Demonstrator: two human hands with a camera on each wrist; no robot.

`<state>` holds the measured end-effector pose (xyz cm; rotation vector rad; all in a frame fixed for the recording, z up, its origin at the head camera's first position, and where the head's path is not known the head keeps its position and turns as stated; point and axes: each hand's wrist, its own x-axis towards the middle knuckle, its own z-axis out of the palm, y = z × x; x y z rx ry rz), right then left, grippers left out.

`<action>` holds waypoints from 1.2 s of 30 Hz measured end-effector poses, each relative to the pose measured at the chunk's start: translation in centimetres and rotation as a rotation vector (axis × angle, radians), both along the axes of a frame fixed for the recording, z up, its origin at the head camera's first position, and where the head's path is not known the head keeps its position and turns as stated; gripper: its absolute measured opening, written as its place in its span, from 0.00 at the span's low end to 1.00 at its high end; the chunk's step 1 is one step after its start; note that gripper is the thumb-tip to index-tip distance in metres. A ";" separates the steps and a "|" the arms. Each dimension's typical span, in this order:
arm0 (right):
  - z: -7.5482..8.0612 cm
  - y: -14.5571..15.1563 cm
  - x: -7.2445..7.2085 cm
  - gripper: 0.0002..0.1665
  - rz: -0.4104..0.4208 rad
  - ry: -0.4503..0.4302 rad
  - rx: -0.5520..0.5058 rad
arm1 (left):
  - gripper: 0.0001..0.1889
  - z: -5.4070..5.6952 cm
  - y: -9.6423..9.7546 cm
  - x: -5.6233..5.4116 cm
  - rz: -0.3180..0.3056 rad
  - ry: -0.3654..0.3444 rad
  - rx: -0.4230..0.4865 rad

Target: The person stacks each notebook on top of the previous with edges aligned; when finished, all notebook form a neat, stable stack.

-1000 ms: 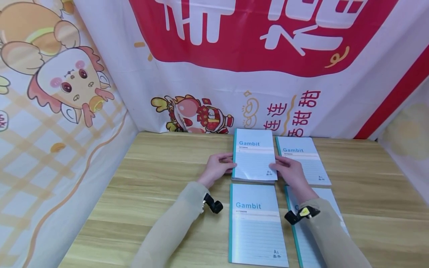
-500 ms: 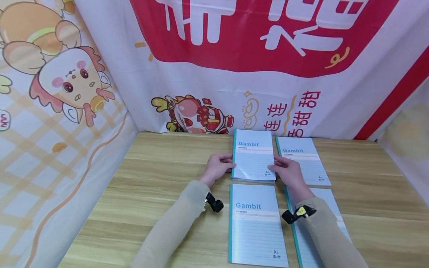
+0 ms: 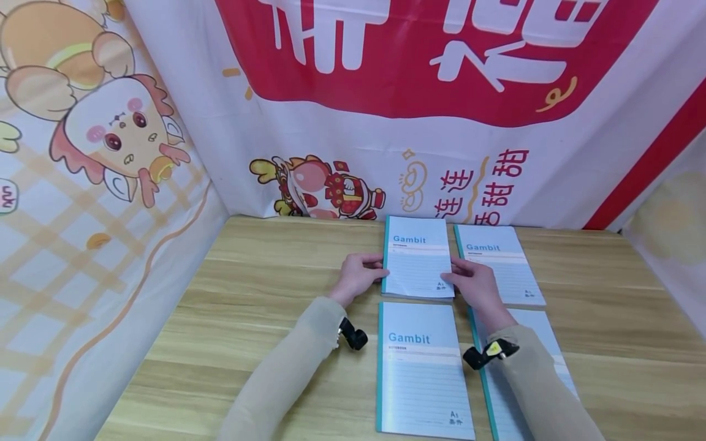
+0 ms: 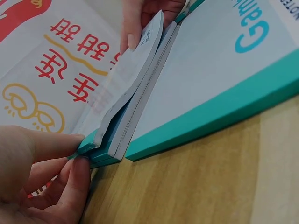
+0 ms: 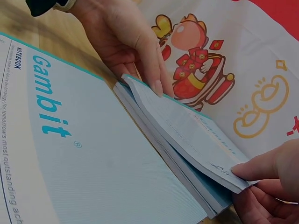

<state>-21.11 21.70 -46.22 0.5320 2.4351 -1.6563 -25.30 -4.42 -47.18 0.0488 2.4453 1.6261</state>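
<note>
Both hands hold a pale blue notebook (image 3: pixel 418 257) with a teal spine by its sides, at the back of the table. In the left wrist view, the thumb and fingers of my left hand (image 4: pixel 51 172) pinch its spine edge. My right hand (image 5: pixel 271 182) pinches the opposite edge near the lower corner, thumb on the cover. The held notebook bows slightly over other stacked notebooks (image 5: pixel 187 179), with a gap showing between them along the near edge. Just in front lies another Gambit notebook (image 3: pixel 423 373), its end close to the stack.
To the right, one notebook (image 3: pixel 499 263) lies at the back and another (image 3: pixel 551 343) in front, partly under the right forearm. A printed cloth (image 3: pixel 331 135) hangs behind the wooden table (image 3: pixel 265 269), and a second patterned cloth (image 3: pixel 110 245) borders its left side.
The held notebook has shifted slightly left, and its far edge has come down a little toward the stack. The right hand has moved slightly left with it; the left hand has barely moved.
</note>
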 end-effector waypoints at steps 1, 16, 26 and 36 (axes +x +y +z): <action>0.0 0.0 0.0 0.35 0.000 0.002 0.005 | 0.22 0.0 0.0 0.0 0.002 0.000 -0.002; -0.1 -0.1 0.0 0.33 0.024 0.053 0.095 | 0.20 0.2 0.1 0.1 0.020 -0.009 -0.025; 0.0 -0.2 0.0 0.32 0.060 0.074 0.141 | 0.19 0.2 0.1 0.1 0.012 -0.001 -0.052; 0.1 -0.2 0.1 0.32 0.071 0.078 0.164 | 0.19 0.1 0.1 0.3 0.004 0.001 -0.058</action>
